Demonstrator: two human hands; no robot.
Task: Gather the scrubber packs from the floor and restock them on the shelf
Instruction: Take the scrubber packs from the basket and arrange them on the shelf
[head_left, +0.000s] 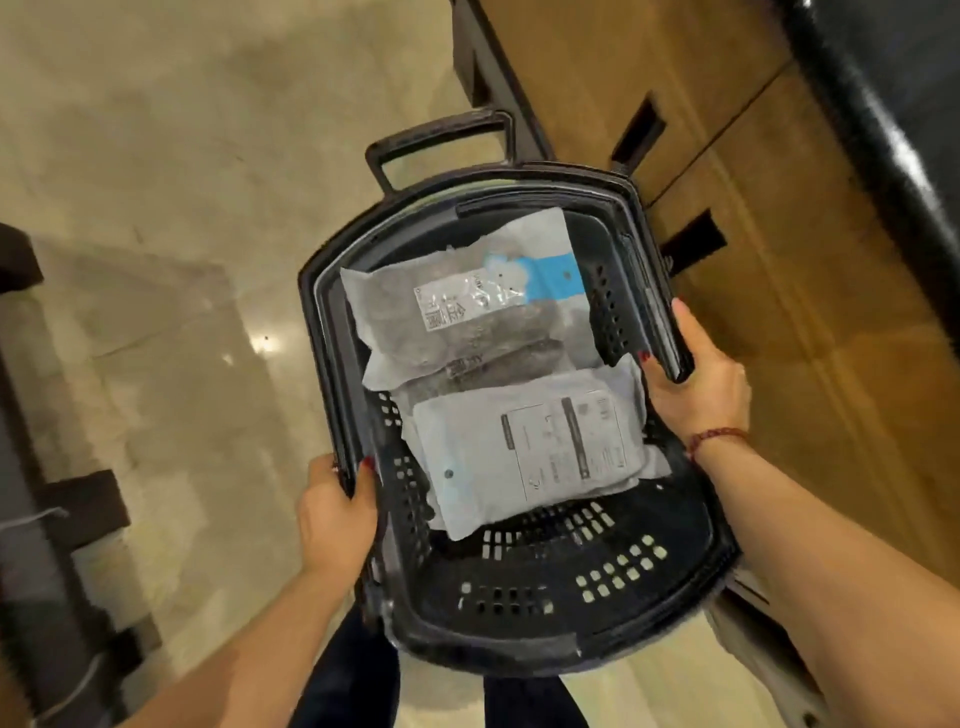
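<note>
The left grip (337, 499) is curled round the left rim of the black basket (597, 613). Two scrubber packs (530, 457) are laid flat inside, between the grips, one behind the other in a row running front to back. The right grip (696, 384) is curled round the right rim, nearer the packs.

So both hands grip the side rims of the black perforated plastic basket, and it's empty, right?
Not empty: the head view shows a blue-labelled plastic scrubber pack and a white-labelled plastic scrubber pack lying in the black perforated plastic basket. Left hand and right hand do grip its side rims.
</note>
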